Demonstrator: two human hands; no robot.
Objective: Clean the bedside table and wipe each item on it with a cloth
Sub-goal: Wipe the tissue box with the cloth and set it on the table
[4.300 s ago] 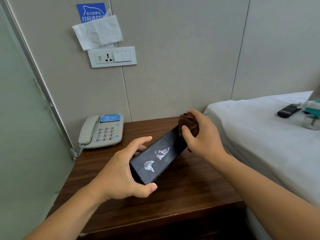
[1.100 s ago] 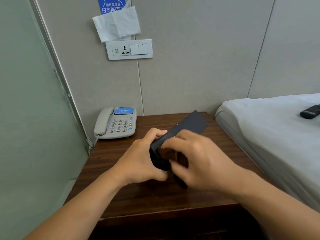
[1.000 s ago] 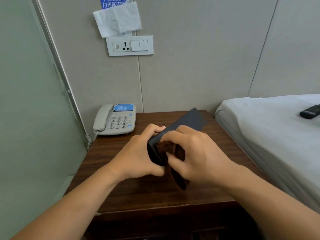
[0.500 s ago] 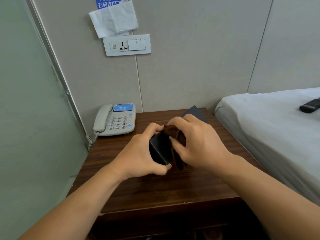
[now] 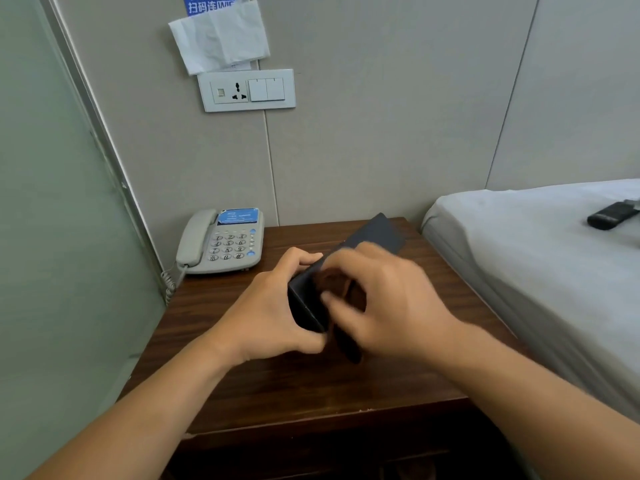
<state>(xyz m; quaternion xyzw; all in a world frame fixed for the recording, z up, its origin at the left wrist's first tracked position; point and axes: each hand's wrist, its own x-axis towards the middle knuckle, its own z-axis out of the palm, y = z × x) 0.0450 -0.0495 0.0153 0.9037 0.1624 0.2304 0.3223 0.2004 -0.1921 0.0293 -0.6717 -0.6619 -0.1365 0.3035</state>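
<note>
Gripping the near end of a black box (image 5: 375,233) whose long axis points toward 1 o'clock above the table (image 5: 284,386), the left hand (image 5: 268,315) steadies it while the right hand (image 5: 391,306) presses a brown cloth (image 5: 334,282) there.

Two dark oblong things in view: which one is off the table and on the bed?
The remote, lying alone on the bed at far right. The other, the black box, is held over the table in the left hand.

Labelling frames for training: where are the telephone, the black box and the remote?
telephone (image 5: 228,245): head view, on its keypad.
black box (image 5: 375,230): head view, far top face.
remote (image 5: 611,215): head view, its body.
</note>
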